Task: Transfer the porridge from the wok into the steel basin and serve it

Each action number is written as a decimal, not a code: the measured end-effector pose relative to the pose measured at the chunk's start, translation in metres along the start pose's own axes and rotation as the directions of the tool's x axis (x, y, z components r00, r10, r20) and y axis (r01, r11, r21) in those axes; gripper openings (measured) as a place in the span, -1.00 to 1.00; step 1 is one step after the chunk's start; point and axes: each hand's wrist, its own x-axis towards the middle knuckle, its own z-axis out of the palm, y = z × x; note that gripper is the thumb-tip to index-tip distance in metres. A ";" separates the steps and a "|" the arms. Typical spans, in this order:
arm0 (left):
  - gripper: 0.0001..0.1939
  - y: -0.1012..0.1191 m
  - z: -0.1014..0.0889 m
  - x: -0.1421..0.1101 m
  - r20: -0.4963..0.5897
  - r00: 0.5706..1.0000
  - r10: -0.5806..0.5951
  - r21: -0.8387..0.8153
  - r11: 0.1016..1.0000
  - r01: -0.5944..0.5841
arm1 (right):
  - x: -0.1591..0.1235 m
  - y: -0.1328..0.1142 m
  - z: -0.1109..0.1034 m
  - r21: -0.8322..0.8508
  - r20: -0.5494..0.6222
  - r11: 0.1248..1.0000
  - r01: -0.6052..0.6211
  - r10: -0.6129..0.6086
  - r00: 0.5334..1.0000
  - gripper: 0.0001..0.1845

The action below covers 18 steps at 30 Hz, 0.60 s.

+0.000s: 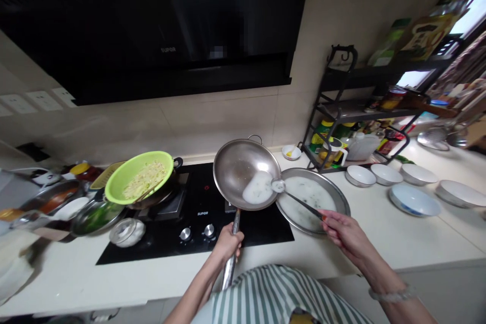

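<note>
My left hand (229, 241) is wrapped round the handle of a steel wok (237, 167), which tilts to the right over the stove. A pool of milky white soup with green bits (258, 188) lies low on the wok's right side. In my right hand (343, 233) is a ladle (304, 204) with a dark handle. The ladle's bowl rests at the wok's right rim, above the edge of a wide metal basin (343, 201). More of the same white liquid with green flecks (309, 200) fills that basin.
Left of the wok, a green basin (114, 185) of pale shredded food sits over the other burner of the black cooktop (152, 248). Several white bowls (360, 176) stand on the right counter. A black spice rack (322, 111) rises behind them. The range hood (170, 20) hangs above.
</note>
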 end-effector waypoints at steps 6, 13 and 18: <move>-0.82 0.002 0.001 -0.002 -0.010 1.000 -0.006 0.006 1.000 0.006 | 0.008 0.007 -0.035 -0.141 -0.157 0.988 0.061 -0.083 0.984 -0.50; -0.82 0.003 0.001 -0.003 -0.008 1.000 0.012 0.013 1.000 -0.012 | 0.018 0.040 -0.067 -0.771 -0.057 0.550 0.321 -0.561 0.826 -0.61; -0.81 0.003 0.001 -0.002 -0.007 1.000 -0.004 0.002 1.000 0.004 | 0.013 0.052 -0.080 -0.854 0.161 0.213 0.474 -0.759 0.631 -0.60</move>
